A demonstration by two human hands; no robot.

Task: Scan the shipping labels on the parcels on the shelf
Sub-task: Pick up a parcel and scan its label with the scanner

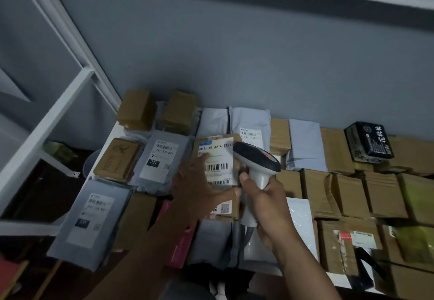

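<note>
We hold a cardboard parcel [217, 175] up off the pile with our left hand [199, 189], fingers and thumb wrapped around its lower left edge so that its white shipping label [217, 159] faces us. Our right hand [265, 203] is clamped around the pale handle of the barcode scanner [257, 161], whose dark head sits just beside the label's right edge and partly over it. We cannot tell whether the trigger is pressed, and no scan beam shows on the barcode, so we judge this parcel to be mid-scan, not finished.

Working across the shelf [338, 278] from the left: two grey mailer bags [91, 220] [159, 156] lie with printed labels facing up, next to small brown boxes [137, 109] whose labels we cannot see. Nothing on them shows whether they have been read. In the middle, behind the parcel in hand, another grey bag [251, 126] shows a label near its top. Further right, rows of plain cardboard boxes [347, 196] stand packed edge to edge, most with no label visible from here, and a black packet [368, 142] with white characters rests on top of the back row. At the near right, a box with a red and white label [357, 238] lies face up.

We see no separate stack of finished parcels, so progress is hard to read; we judge that much of the shelf, especially the right side, remains to be scanned, and many boxes will need turning to find their labels.
</note>
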